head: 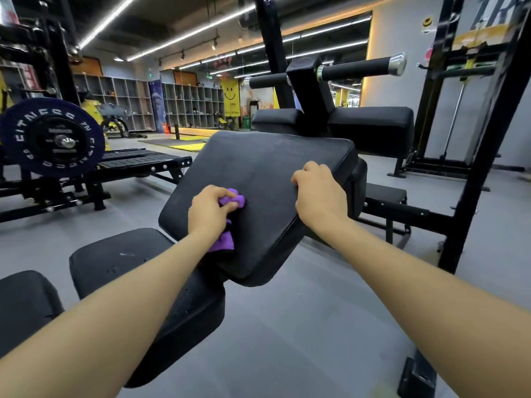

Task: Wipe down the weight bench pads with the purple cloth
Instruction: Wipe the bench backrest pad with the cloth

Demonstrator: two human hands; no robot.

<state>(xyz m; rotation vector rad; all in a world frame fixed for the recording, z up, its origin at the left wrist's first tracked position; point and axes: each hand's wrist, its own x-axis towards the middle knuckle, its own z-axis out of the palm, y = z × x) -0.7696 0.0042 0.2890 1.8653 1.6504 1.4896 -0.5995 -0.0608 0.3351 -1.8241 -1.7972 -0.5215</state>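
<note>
A large tilted black pad [258,168] fills the middle of the view. My left hand [208,211] grips a bunched purple cloth [234,200] and presses it against the pad's lower left part; a tail of the cloth hangs down below my wrist. My right hand [319,191] holds the pad's right edge with curled fingers. Below the tilted pad lies a black seat pad [120,259] with small marks and droplets on it. Another black pad [23,300] sits at the lower left. Two more black pads [373,122] stand behind, under padded roller bars [359,68].
A barbell with a dark plate [51,137] rests on a rack at the left, with a flat black bench frame [138,162] beside it. A black steel upright [485,139] and frame stand at the right. Grey floor lies around the bench; storage shelves line the far wall.
</note>
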